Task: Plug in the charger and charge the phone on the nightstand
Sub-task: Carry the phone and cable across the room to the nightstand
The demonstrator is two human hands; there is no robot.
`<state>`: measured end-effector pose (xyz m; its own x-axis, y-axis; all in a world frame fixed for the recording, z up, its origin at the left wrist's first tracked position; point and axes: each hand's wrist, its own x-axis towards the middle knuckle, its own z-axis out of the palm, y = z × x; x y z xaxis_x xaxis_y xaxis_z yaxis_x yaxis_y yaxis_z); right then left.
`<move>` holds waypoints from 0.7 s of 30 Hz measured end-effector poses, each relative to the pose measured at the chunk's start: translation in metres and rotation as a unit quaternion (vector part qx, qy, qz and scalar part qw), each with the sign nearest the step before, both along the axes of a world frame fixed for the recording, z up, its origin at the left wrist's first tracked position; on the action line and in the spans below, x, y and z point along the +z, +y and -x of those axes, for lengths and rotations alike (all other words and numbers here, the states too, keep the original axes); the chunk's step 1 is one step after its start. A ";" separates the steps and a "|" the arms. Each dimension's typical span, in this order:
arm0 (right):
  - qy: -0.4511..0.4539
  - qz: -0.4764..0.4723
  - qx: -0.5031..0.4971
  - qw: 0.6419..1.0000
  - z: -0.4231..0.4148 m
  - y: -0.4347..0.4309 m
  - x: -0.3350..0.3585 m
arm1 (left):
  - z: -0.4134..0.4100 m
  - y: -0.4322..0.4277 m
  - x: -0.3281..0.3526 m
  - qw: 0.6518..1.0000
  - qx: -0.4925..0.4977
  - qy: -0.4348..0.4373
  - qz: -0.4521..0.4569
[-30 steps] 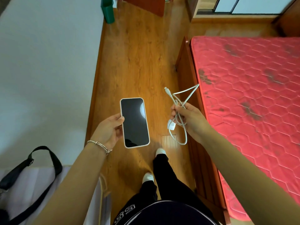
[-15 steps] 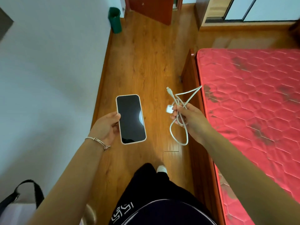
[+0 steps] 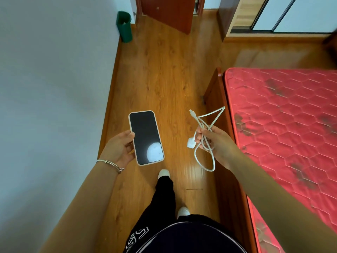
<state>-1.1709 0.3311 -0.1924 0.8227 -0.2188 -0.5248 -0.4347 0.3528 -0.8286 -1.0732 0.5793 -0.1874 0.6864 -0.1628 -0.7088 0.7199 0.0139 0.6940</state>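
Observation:
My left hand [image 3: 119, 147] holds a phone [image 3: 145, 136] by its left edge, dark screen up, in a pale case. My right hand [image 3: 217, 143] is closed around a bundled white charger cable [image 3: 205, 141]. The white plug block [image 3: 191, 144] hangs at the left of my fist. One cable end [image 3: 191, 112] sticks up and a loop droops below. Both hands are held out over the wooden floor. No nightstand or wall socket is visible.
A bed with a red quilted mattress [image 3: 284, 121] and wooden frame [image 3: 215, 99] fills the right. A white wall [image 3: 51, 88] runs along the left. A green bin [image 3: 125, 26] and a brown door [image 3: 167, 13] stand ahead. My legs and white shoes are on the wooden floor [image 3: 160, 73].
I have walked forward along the strip of floor between wall and bed. The black bag at lower left has dropped out of view. Both hands keep their hold.

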 end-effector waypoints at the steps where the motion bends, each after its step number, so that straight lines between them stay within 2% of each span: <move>1: 0.003 -0.002 -0.003 1.000 -0.011 0.000 0.001 | -0.013 0.000 0.001 1.000 0.001 0.002 0.002; 13: 0.012 -0.009 -0.046 0.999 -0.108 -0.024 0.000 | -0.125 -0.019 -0.002 0.999 -0.019 0.013 0.027; 21: 0.034 -0.030 -0.053 0.998 -0.158 -0.067 -0.015 | -0.180 -0.064 -0.018 1.000 -0.023 0.017 -0.005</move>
